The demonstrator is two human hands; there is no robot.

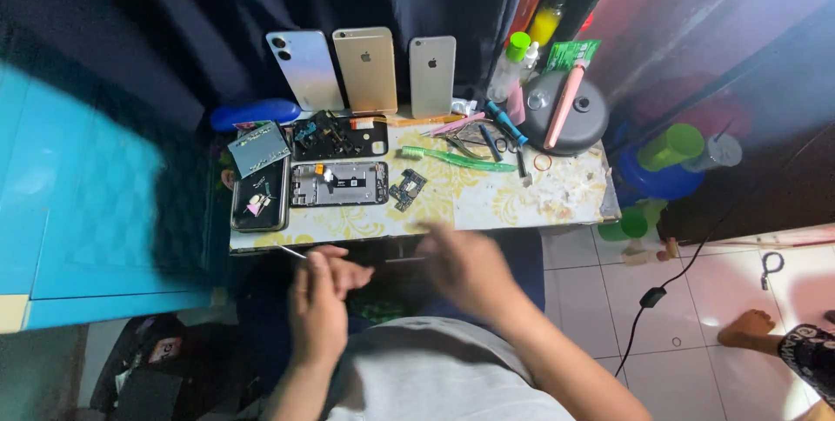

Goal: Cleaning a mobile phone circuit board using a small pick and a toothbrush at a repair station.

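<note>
The left hand (317,299) pinches a thin metal tool (291,252) between closed fingers at the worktop's (487,203) near edge. The blurred right hand (465,264) hovers nearby, its fingers unclear. An opened phone (339,183) lies just beyond.

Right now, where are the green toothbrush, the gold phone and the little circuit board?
green toothbrush (456,158), head view, middle of its handle
gold phone (365,69), head view, middle of its back
little circuit board (407,189), head view, its centre
</note>
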